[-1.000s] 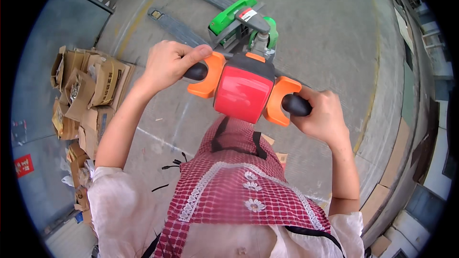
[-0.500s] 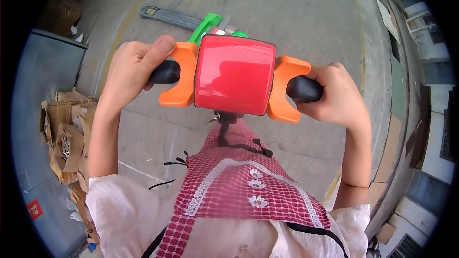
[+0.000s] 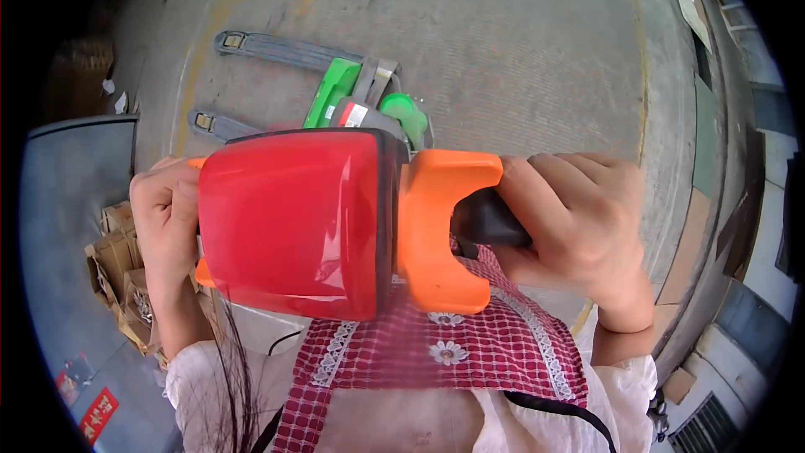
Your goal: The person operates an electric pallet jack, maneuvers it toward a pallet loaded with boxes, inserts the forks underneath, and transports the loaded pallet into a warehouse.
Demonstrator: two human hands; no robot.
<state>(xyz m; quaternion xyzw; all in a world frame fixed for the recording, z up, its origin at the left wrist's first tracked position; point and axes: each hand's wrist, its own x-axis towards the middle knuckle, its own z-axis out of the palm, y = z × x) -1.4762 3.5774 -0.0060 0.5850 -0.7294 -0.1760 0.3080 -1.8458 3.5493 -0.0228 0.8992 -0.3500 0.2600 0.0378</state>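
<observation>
Right hand (image 3: 574, 222) wraps the black handle (image 3: 489, 218), probably for leverage. Left hand (image 3: 166, 211) sits left of the red cover (image 3: 289, 222), partly blocked, so can't tell its grip tbh.

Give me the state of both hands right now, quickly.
Left hand: beside the red control head, partly hidden; whether it holds anything cannot be told.
Right hand: closed around the black grip.

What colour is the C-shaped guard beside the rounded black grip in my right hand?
The C-shaped guard is bright orange, clearest in the head view.
</observation>
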